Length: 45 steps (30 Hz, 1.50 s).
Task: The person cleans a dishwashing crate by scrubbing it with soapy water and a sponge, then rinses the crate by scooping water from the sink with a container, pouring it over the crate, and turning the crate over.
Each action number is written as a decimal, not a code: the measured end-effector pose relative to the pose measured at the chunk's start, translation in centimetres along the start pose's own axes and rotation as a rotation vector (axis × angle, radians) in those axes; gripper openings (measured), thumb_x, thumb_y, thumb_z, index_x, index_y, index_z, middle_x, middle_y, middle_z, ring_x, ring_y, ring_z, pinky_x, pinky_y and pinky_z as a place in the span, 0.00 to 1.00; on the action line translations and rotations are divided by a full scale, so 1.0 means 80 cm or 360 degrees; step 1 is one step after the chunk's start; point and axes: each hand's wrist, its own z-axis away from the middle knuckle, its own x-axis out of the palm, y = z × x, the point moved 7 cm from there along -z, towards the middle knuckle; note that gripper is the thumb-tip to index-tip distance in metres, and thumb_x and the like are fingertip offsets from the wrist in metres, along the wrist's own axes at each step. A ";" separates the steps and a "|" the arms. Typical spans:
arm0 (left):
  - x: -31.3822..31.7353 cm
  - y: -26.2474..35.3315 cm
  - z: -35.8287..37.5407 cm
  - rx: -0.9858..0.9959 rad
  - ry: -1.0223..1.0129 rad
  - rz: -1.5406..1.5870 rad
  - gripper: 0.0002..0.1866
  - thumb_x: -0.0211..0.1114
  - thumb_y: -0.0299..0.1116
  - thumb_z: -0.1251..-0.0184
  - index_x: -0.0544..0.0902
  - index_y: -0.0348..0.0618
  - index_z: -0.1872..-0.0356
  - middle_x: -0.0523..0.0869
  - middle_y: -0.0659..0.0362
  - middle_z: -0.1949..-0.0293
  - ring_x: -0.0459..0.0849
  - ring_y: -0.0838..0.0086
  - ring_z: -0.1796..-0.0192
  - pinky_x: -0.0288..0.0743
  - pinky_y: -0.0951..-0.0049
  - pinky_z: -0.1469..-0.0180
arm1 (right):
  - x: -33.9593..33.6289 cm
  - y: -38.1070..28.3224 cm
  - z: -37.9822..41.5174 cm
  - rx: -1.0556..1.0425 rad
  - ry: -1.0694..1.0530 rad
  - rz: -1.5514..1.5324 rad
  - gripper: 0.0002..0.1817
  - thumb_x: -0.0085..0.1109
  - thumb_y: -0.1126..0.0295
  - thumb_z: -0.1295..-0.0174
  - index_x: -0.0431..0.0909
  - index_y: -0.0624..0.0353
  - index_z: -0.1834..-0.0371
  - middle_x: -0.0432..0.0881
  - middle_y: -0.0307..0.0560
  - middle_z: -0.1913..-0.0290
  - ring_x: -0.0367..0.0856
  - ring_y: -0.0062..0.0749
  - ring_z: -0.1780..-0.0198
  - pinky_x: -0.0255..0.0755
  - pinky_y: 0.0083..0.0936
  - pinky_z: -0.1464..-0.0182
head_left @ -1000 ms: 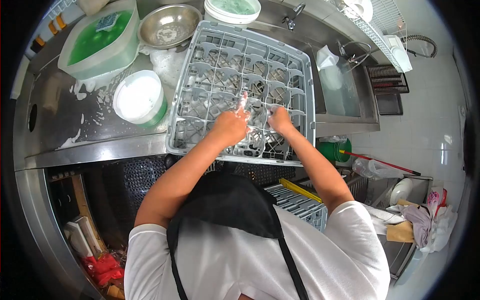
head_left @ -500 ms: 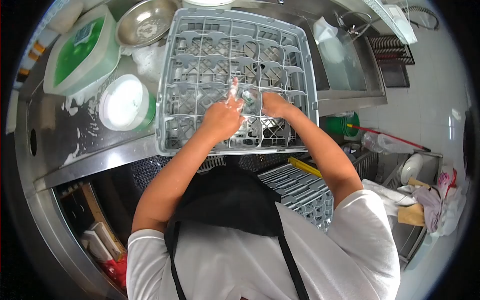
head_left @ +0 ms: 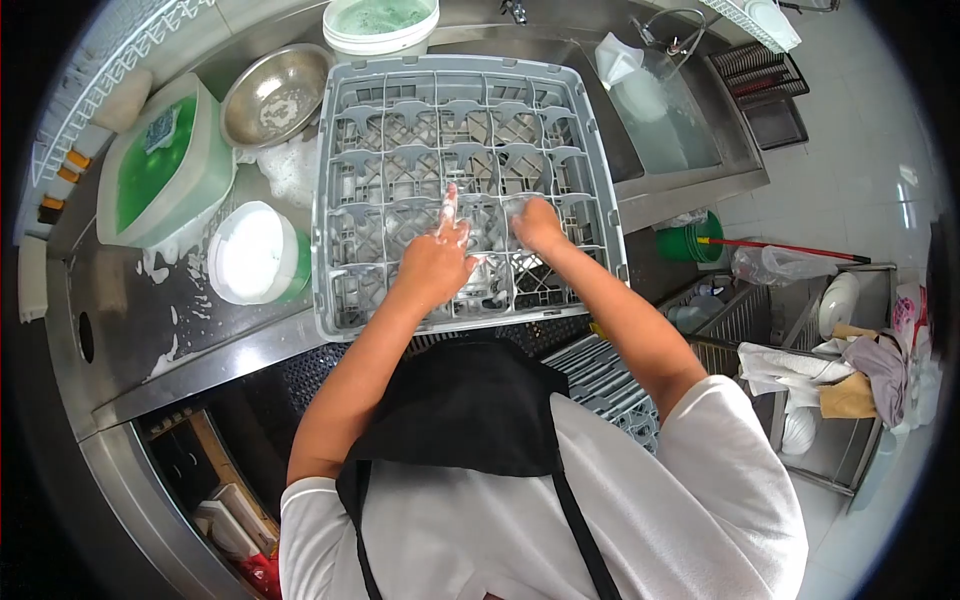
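Observation:
A grey plastic glass rack (head_left: 322,230) with a grid of square compartments stands before me, suds on several of its dividers. My left hand (head_left: 432,268) is over the middle of the grid, foam on its fingers. One finger points forward and the others are apart, with nothing seen in them. To its right, my right hand (head_left: 540,226) reaches down at a divider. Its fingers are curled and their tips are hidden, so whatever they hold cannot be made out.
Left of the rack are a foamy white tub (head_left: 250,255), a basin of green liquid (head_left: 205,170) and a metal bowl (head_left: 235,105). Behind it stands a white bucket (head_left: 380,42). A water-filled sink (head_left: 665,125) lies to the right, and a green bucket (head_left: 690,240) stands below.
The view has shifted, so the rack appears lower and the white bucket shows more. My right hand has moved farther up the rack; the small green-and-white thing between my hands no longer shows.

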 end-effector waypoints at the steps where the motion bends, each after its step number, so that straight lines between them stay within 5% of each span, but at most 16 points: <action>1: -0.001 0.001 0.000 0.0000 -0.0016 -0.0017 0.29 0.67 0.45 0.32 0.78 0.34 0.38 0.51 0.37 0.20 0.89 0.51 0.53 0.84 0.56 0.53 | 0.011 0.010 -0.015 -0.0009 -0.0079 -0.0098 0.17 0.67 0.62 0.47 0.87 0.66 0.62 0.86 0.69 0.55 0.85 0.64 0.52 0.79 0.44 0.45; 4: 0.002 0.000 -0.007 -0.0027 -0.0045 -0.0063 0.29 0.66 0.46 0.31 0.77 0.34 0.37 0.53 0.37 0.21 0.88 0.51 0.52 0.84 0.56 0.52 | 0.021 -0.020 -0.012 -0.0728 -0.0369 -0.0432 0.19 0.66 0.65 0.48 0.86 0.64 0.55 0.86 0.69 0.54 0.84 0.65 0.50 0.78 0.43 0.44; 9: 0.010 -0.003 -0.010 -0.0011 -0.0062 -0.0017 0.31 0.65 0.47 0.30 0.77 0.33 0.36 0.51 0.38 0.20 0.89 0.47 0.54 0.83 0.54 0.53 | 0.003 -0.052 -0.004 -0.0674 -0.0457 0.0389 0.20 0.66 0.73 0.53 0.86 0.64 0.54 0.86 0.67 0.57 0.86 0.59 0.50 0.79 0.44 0.45; 12: 0.013 -0.008 -0.009 -0.0006 -0.0044 0.0010 0.32 0.66 0.47 0.31 0.76 0.33 0.34 0.47 0.38 0.19 0.89 0.45 0.54 0.83 0.54 0.53 | 0.019 -0.038 -0.016 -0.0618 -0.0589 0.0487 0.19 0.66 0.68 0.53 0.86 0.67 0.57 0.86 0.68 0.57 0.85 0.60 0.50 0.79 0.45 0.47; 13: 0.015 -0.008 -0.008 -0.0001 -0.0035 0.0011 0.32 0.66 0.47 0.31 0.75 0.33 0.34 0.46 0.39 0.19 0.89 0.45 0.53 0.83 0.54 0.53 | 0.029 -0.030 -0.023 -0.0669 -0.0717 0.0474 0.27 0.71 0.53 0.49 0.84 0.68 0.57 0.87 0.68 0.58 0.87 0.60 0.55 0.79 0.47 0.51; 17: 0.011 -0.007 -0.009 -0.0014 -0.0070 -0.0016 0.33 0.68 0.46 0.33 0.75 0.33 0.33 0.44 0.38 0.19 0.89 0.46 0.52 0.84 0.55 0.52 | 0.077 0.014 -0.046 -0.0428 -0.1123 0.0031 0.31 0.73 0.52 0.47 0.83 0.70 0.49 0.88 0.52 0.53 0.87 0.43 0.57 0.80 0.41 0.53; 21: 0.003 -0.005 -0.009 -0.0025 -0.0096 -0.0019 0.32 0.68 0.45 0.33 0.76 0.34 0.34 0.44 0.37 0.19 0.88 0.46 0.50 0.84 0.55 0.51 | 0.081 0.016 -0.017 0.0325 -0.1154 -0.1265 0.25 0.79 0.64 0.55 0.86 0.72 0.57 0.88 0.54 0.58 0.86 0.39 0.61 0.80 0.38 0.54; 24: 0.005 -0.002 -0.006 -0.0018 -0.0092 0.0014 0.31 0.68 0.44 0.33 0.76 0.34 0.35 0.44 0.38 0.19 0.88 0.46 0.50 0.84 0.55 0.51 | 0.069 0.006 -0.013 0.0032 -0.1002 -0.0713 0.22 0.79 0.65 0.56 0.87 0.70 0.60 0.89 0.52 0.59 0.86 0.37 0.63 0.81 0.37 0.55; 25: 0.005 -0.002 -0.005 -0.0008 -0.0080 0.0024 0.30 0.68 0.44 0.33 0.76 0.34 0.36 0.44 0.38 0.19 0.87 0.46 0.49 0.84 0.54 0.51 | 0.057 -0.012 -0.008 -0.0328 -0.0908 -0.0473 0.21 0.77 0.64 0.56 0.88 0.67 0.61 0.90 0.56 0.59 0.88 0.43 0.61 0.82 0.39 0.52; 28: 0.000 -0.002 -0.007 -0.0024 -0.0098 0.0052 0.29 0.68 0.42 0.33 0.77 0.35 0.36 0.44 0.37 0.19 0.87 0.46 0.50 0.84 0.54 0.52 | 0.035 -0.040 -0.008 -0.0569 -0.0593 0.0353 0.22 0.77 0.60 0.57 0.89 0.65 0.61 0.89 0.62 0.59 0.89 0.52 0.57 0.82 0.41 0.51; 29: 0.001 -0.003 -0.007 -0.0009 -0.0096 0.0044 0.29 0.68 0.42 0.33 0.77 0.35 0.37 0.44 0.37 0.19 0.87 0.46 0.50 0.84 0.54 0.52 | 0.020 -0.046 0.000 -0.0504 -0.0543 0.0525 0.19 0.72 0.61 0.52 0.89 0.63 0.60 0.88 0.63 0.58 0.88 0.57 0.53 0.83 0.42 0.50; 33: 0.004 -0.005 -0.003 0.0007 -0.0134 0.0064 0.28 0.68 0.42 0.33 0.77 0.35 0.37 0.44 0.37 0.19 0.87 0.46 0.49 0.84 0.54 0.51 | 0.011 -0.046 0.002 -0.0385 -0.0384 0.0978 0.10 0.63 0.70 0.42 0.90 0.58 0.60 0.90 0.55 0.55 0.89 0.48 0.51 0.83 0.41 0.51; 37: 0.005 -0.008 -0.008 -0.0037 -0.0184 0.0086 0.28 0.68 0.42 0.33 0.77 0.35 0.36 0.43 0.36 0.19 0.87 0.45 0.48 0.84 0.53 0.50 | 0.019 -0.045 -0.003 -0.0464 -0.0539 0.1120 0.14 0.63 0.69 0.41 0.88 0.60 0.54 0.88 0.57 0.50 0.88 0.48 0.46 0.82 0.40 0.48; 40: 0.007 -0.007 -0.009 -0.0021 -0.0136 0.0076 0.28 0.68 0.41 0.33 0.77 0.35 0.36 0.42 0.35 0.20 0.87 0.45 0.47 0.83 0.53 0.48 | 0.038 -0.012 -0.023 -0.0362 -0.0690 0.0369 0.09 0.63 0.72 0.42 0.87 0.61 0.61 0.89 0.58 0.59 0.90 0.46 0.58 0.85 0.41 0.56; 41: 0.008 -0.007 -0.010 -0.0029 -0.0134 0.0081 0.28 0.68 0.40 0.33 0.77 0.36 0.36 0.42 0.35 0.19 0.87 0.45 0.47 0.83 0.54 0.48 | 0.057 0.007 -0.032 -0.0355 -0.0784 0.0165 0.17 0.62 0.66 0.40 0.85 0.67 0.51 0.86 0.63 0.48 0.88 0.51 0.50 0.81 0.39 0.46; 45: 0.006 -0.007 -0.009 -0.0051 -0.0174 0.0086 0.29 0.68 0.40 0.33 0.76 0.36 0.35 0.42 0.36 0.19 0.86 0.44 0.46 0.83 0.54 0.47 | 0.066 0.016 -0.005 0.0509 -0.0952 -0.1563 0.22 0.63 0.65 0.41 0.81 0.70 0.47 0.85 0.64 0.49 0.87 0.47 0.55 0.81 0.41 0.49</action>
